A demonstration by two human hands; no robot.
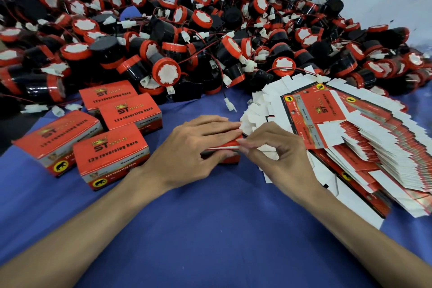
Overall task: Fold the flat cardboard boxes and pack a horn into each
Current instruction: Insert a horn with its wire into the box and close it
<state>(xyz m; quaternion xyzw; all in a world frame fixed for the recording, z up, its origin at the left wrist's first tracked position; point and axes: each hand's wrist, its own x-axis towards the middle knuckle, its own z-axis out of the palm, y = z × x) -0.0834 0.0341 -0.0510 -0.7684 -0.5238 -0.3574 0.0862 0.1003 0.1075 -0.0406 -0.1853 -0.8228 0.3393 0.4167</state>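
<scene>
We had the half-folded red box [228,145] on the blue cloth [210,229], between our two hands. Our left hand [194,149] clasped it, fingers laid nearly straight over its top and thumb against its near side. Our right hand [275,154] pinched the box's right end between thumb and forefinger, the other fingers loosely curled. Just right of our hands a fanned stack of flat boxes [355,138] lay printed side up. Four folded boxes [112,149] stood close together to the left, and a heap of red-and-black horns [210,37] with trailing wires stretched behind everything.
</scene>
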